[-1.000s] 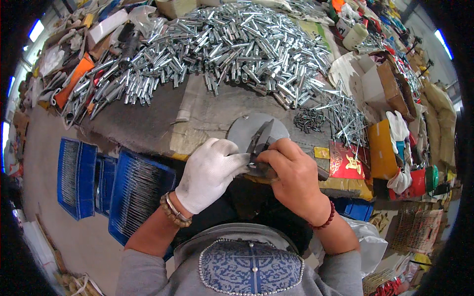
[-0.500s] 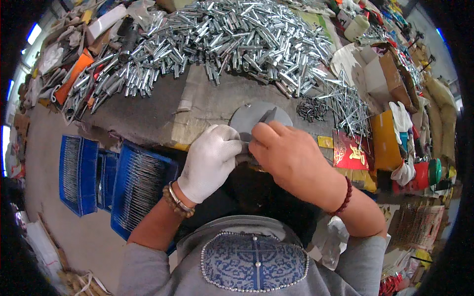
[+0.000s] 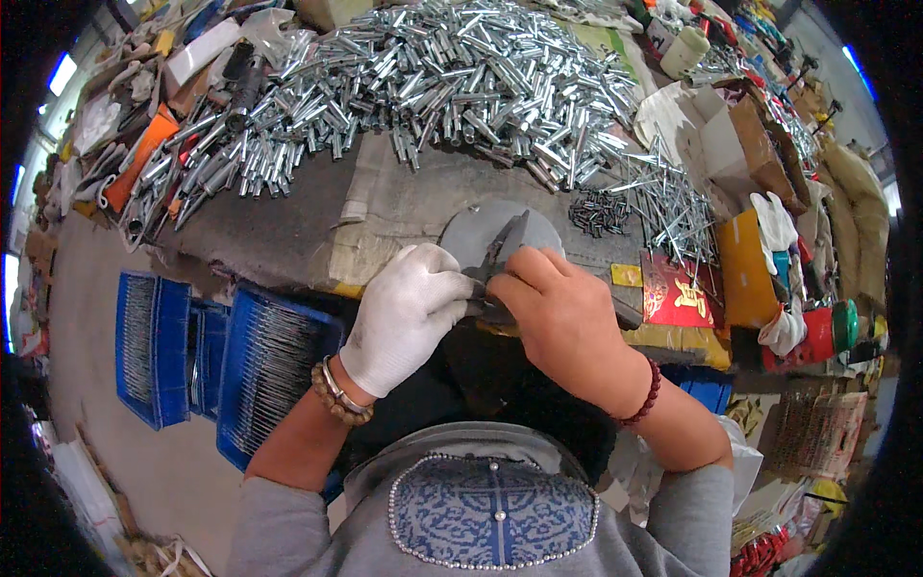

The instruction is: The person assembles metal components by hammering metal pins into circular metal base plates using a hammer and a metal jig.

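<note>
Since half a second ago, the workbench (image 3: 279,231) across the upper half of the frame and the broad pile of metal tubes (image 3: 481,82) at top centre have kept their arrangement; the back of the right hand (image 3: 572,327), just right of centre, has shifted down and to the right, so more shows of the grey plate (image 3: 516,238) beyond it, while the left hand (image 3: 409,308), left of centre, is nearly unchanged. By count, there is one bench and one pile, its tubes too many to number. Three blue trays (image 3: 173,337) stand at the left, the two outer ones holding rows of rods (image 3: 274,370). Of the two hands, the left alone is gloved, in white; both have curled fingers, drawn together at the tips, and whether they grasp a piece cannot be told. Right of centre lies one heap of thin rods (image 3: 673,216). One grey disc (image 3: 466,236) sits at mid-frame, just above the fingertips, with the single plate standing on it. Right of these are one red card (image 3: 663,298) and one heap of small black pieces (image 3: 598,213). Three bracelets circle the wrists: two left, one red-beaded right.
</note>
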`<state>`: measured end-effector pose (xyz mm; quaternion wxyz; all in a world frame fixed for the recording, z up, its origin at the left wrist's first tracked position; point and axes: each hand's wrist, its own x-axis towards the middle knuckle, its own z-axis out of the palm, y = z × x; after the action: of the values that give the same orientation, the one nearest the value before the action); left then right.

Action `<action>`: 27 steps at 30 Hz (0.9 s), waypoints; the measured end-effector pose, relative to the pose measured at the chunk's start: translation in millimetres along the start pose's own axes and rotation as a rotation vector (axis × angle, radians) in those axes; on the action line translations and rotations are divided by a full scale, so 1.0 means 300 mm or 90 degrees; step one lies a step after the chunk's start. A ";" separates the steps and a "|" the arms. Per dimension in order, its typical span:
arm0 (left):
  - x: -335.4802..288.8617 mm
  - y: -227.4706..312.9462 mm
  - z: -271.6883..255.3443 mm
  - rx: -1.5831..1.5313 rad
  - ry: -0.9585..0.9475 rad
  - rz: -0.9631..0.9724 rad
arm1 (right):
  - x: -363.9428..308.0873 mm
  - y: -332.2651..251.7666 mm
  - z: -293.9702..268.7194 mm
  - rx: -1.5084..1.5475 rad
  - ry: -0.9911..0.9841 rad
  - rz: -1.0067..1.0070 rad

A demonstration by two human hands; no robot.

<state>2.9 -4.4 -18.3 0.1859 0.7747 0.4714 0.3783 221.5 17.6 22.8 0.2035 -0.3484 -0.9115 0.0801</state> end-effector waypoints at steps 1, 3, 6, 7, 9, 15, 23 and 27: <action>0.001 -0.001 0.001 -0.001 0.000 0.003 | -0.002 0.004 -0.006 -0.003 0.001 0.001; -0.005 -0.009 0.002 0.011 -0.012 0.008 | -0.008 0.022 -0.017 0.043 0.000 -0.004; -0.003 0.005 -0.001 0.009 -0.010 -0.009 | -0.029 0.060 -0.091 0.016 0.059 0.099; -0.001 0.007 -0.002 0.008 -0.009 -0.008 | -0.039 0.065 -0.114 -0.017 0.054 0.131; 0.004 0.006 -0.003 0.005 -0.009 0.011 | -0.082 0.102 -0.100 -0.019 0.013 0.143; 0.006 0.012 -0.009 0.017 -0.023 -0.002 | -0.123 0.070 -0.103 0.066 0.034 0.211; 0.016 0.026 0.005 0.015 -0.025 -0.015 | -0.189 -0.015 -0.110 0.104 0.062 0.138; 0.012 0.031 -0.006 0.018 -0.012 -0.014 | -0.185 -0.016 -0.120 0.045 0.034 0.131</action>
<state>7.9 -5.8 -9.6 0.1839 0.7755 0.4835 0.3618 271.2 -23.0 39.2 0.2309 -0.4351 -0.8615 0.1231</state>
